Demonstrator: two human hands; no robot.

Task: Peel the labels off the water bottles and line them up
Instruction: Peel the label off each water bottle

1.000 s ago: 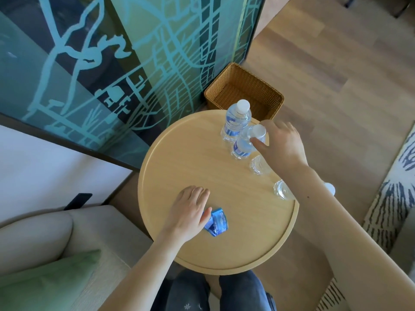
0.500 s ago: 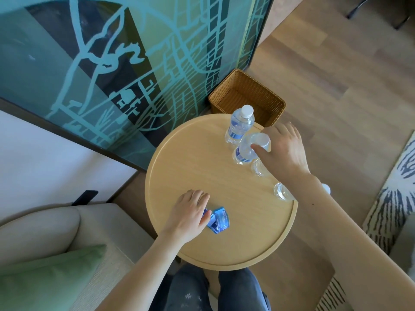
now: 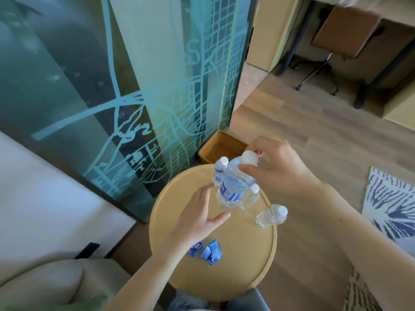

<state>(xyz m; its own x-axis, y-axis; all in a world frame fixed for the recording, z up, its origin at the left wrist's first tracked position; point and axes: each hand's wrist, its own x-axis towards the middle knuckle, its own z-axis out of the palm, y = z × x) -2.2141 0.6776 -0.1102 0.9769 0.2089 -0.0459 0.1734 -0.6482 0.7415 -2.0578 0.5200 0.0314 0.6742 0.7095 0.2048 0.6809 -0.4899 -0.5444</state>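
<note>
Wood flooring, a map-etched glass panel [image 3: 134, 86] and a wicker basket [image 3: 221, 147] frame a round table [image 3: 247, 279], seen from the head camera worn by a seated person.

The right hand [image 3: 280, 169] grips a bottle [image 3: 233, 182] by its white cap and neck, fingers curled round the top, and the bottle appears raised off the tabletop over the table's far side. Its blue label [image 3: 230, 194] wraps the lower body. The left hand [image 3: 197, 216] hovers just left of it, fingers straight and spread, holding nothing.

A second bottle [image 3: 220, 170], also labelled, stands at the far edge near the basket. A bare bottle [image 3: 271, 216] stands to the right. A fourth bottle [image 3: 254, 189] is mostly hidden behind the raised one, so whether it carries a label cannot be told. Crumpled blue scraps [image 3: 211, 252] of label lie near the left forearm.

Full of water, the bottle is probably moderately heavy for its size, with thin clear walls that would dent under a hard squeeze and may be slippery. The firm cap and neck make the sounder hold for steadying. The film label looks light and soft and likely to tear; its seam or top edge is the likeliest place for the free hand to start the peel.
</note>
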